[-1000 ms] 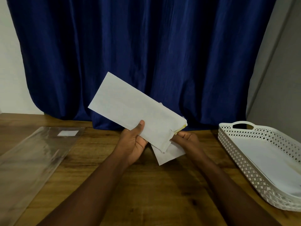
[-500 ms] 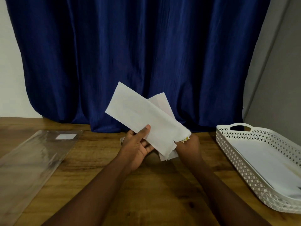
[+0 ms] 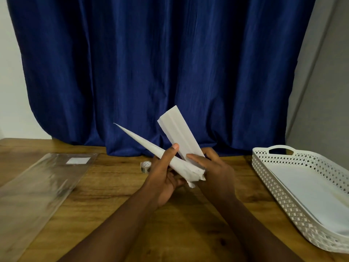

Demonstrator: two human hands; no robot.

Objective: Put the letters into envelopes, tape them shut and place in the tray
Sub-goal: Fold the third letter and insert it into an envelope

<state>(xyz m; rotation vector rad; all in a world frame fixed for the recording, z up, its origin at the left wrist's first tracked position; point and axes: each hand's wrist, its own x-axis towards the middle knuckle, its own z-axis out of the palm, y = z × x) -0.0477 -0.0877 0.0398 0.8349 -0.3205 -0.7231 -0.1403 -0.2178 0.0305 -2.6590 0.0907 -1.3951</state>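
A white envelope (image 3: 151,147) is held edge-on above the wooden tabletop (image 3: 117,186) by the left hand (image 3: 164,178), with the thumb pressed on its upper face and the fingers closed beneath it. The envelope's far end is raised toward the upper left, in front of the blue curtain (image 3: 151,63), while its near end sits low between the two hands and appears crumpled there. A folded white letter (image 3: 179,131) is gripped at its lower end by the right hand (image 3: 213,171), fingers wrapped around the paper, and is tilted up and away so that its free end stands higher than the envelope. The lower end of the letter meets the near end of the envelope, though whether it has entered the opening cannot be told.

A small roll of tape (image 3: 145,166) is seen on the tabletop just beyond the left hand, partly hidden by it. A clear plastic sleeve (image 3: 37,186) bearing a small white label is laid flat on the left side of the tabletop. On the right, a white perforated tray (image 3: 273,178) with a handle at its far end is set on the tabletop, well apart from the hands, and white sheets or envelopes are laid flat inside it
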